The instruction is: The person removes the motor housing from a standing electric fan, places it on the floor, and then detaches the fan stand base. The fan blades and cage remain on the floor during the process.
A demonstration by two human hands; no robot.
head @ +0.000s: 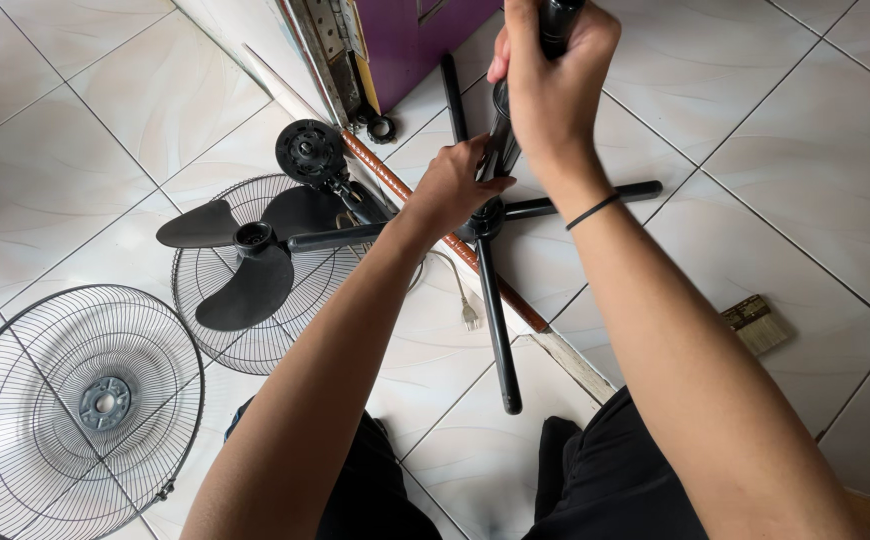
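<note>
The right hand (552, 75) is wrapped around the black pole (558, 20) of a fan stand, fingers curled tight about it; the pole's top runs out of the picture. The left hand (452, 188) grips the same pole lower down, just above the hub, fingers closed round it, though the fingertips are hidden behind the pole. The pole rises from a cross base (495, 300) of four black legs lying on the tiled floor (805, 150); the far leg is partly hidden by the hands. A thin black band (592, 211) circles the right wrist.

Left of the base lies a black blade (245, 270) on a wire grille (255, 330); a second grille (75, 410) lies apart at lower left, its edge cut off. A round black motor part (310, 152) sits just beyond the blade. A brown rod (395, 190) slants under the left forearm, and a white plug (469, 318) lies beside a leg. A brush (757, 323) lies to the right, well apart. A purple object (415, 35) at the top is cut off and hard to identify.
</note>
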